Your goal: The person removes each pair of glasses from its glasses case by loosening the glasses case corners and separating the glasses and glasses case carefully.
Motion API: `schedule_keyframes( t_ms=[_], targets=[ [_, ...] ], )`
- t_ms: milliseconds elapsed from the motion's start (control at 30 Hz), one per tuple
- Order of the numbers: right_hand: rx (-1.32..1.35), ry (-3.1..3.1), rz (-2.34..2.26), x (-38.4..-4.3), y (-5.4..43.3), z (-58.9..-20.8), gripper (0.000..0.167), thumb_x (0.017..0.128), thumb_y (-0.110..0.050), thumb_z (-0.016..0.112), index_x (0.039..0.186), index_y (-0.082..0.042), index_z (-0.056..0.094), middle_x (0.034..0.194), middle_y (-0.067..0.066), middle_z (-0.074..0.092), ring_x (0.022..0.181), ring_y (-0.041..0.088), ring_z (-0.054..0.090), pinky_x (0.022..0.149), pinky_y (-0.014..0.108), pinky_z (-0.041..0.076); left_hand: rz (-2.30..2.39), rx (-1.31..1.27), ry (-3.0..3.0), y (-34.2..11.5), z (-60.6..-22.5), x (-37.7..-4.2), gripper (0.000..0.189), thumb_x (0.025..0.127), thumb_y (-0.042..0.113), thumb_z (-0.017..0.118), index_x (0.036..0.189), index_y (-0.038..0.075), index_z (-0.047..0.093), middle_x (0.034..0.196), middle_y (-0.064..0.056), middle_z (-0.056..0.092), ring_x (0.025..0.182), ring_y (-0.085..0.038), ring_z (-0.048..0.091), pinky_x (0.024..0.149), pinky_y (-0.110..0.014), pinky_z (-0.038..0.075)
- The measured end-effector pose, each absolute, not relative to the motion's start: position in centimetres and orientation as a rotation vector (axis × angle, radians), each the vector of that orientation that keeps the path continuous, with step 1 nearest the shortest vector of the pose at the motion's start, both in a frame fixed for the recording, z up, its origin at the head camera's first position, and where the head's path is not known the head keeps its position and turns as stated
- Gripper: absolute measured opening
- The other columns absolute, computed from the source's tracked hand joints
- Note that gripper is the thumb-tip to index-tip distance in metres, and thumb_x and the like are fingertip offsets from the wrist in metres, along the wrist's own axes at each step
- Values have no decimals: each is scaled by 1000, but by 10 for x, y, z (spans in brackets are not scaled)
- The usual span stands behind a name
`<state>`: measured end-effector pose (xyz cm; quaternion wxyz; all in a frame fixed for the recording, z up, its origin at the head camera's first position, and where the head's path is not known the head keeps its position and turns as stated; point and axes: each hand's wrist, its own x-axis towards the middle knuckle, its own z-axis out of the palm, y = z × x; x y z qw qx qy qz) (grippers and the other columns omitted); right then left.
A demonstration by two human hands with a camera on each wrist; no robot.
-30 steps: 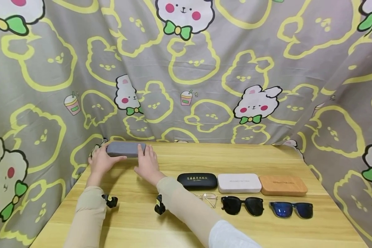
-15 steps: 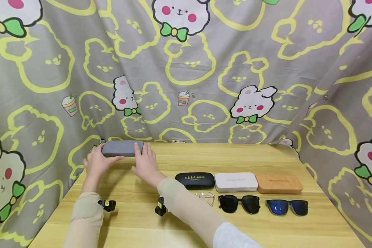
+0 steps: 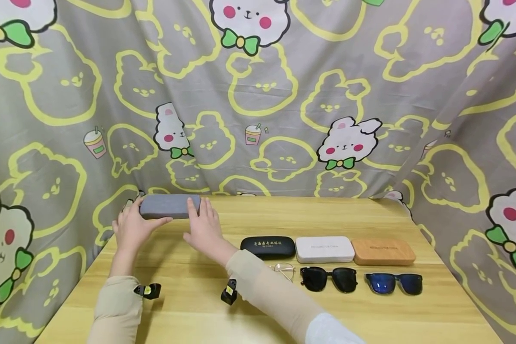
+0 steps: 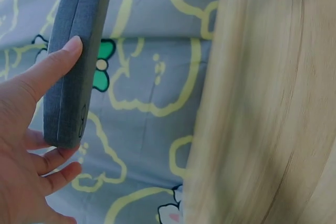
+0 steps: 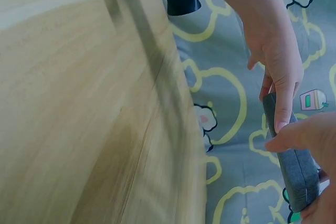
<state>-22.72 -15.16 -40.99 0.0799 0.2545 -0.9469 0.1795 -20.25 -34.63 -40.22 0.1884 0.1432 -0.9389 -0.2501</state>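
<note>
A grey-blue glasses case is held closed between my two hands at the far left, by the back of the table. My left hand grips its left end, thumb along the front and fingers round the end. At the right end my right hand holds it, fingers over the top and side. In the left wrist view the case appears off the table, with a small dark mark near one end. The right wrist view shows both thumbs close together on the case.
On the right half of the wooden table stand a black glasses case, a white one and an orange-brown one in a row. Before them lie thin-framed glasses, black sunglasses and blue-lensed sunglasses. A patterned curtain surrounds the table.
The grey-blue case looks slightly larger and a little farther left, both hands keeping hold of it. The whole head view has shifted slightly; the other cases and glasses lie as before.
</note>
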Motion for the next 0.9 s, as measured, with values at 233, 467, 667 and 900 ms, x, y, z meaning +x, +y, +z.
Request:
schedule_keyframes(
  t_ms=[233,467,667,900],
  targets=[
    [759,-2814,496,-214,-140,-409,96,85,-42,72,158,-19,14,160,21,22,150,33,20,119,44,29,-696,368,-2618,-336,-402,-194,114,63,62,83,151,10,33,152,-30,34,136,-58,28,102,-76,16],
    [775,-2825,535,-205,-128,-413,95,84,-39,73,158,-18,16,160,22,20,151,34,18,120,45,28,-724,374,-2622,-325,-407,-187,110,63,57,85,145,0,40,143,-31,45,129,-53,38,102,-72,19],
    [771,-2842,564,-200,-121,-420,95,85,-38,72,158,-17,15,160,23,20,151,34,17,120,47,27,-733,400,-2647,-317,-410,-183,112,62,56,85,146,-1,38,142,-33,45,126,-55,40,102,-70,20],
    [771,-2843,587,-195,-115,-428,94,84,-37,73,157,-17,17,160,23,19,151,35,17,119,49,29,-748,398,-2667,-313,-419,-181,111,63,55,86,145,-2,37,141,-34,45,125,-54,41,101,-69,21]
  ],
)
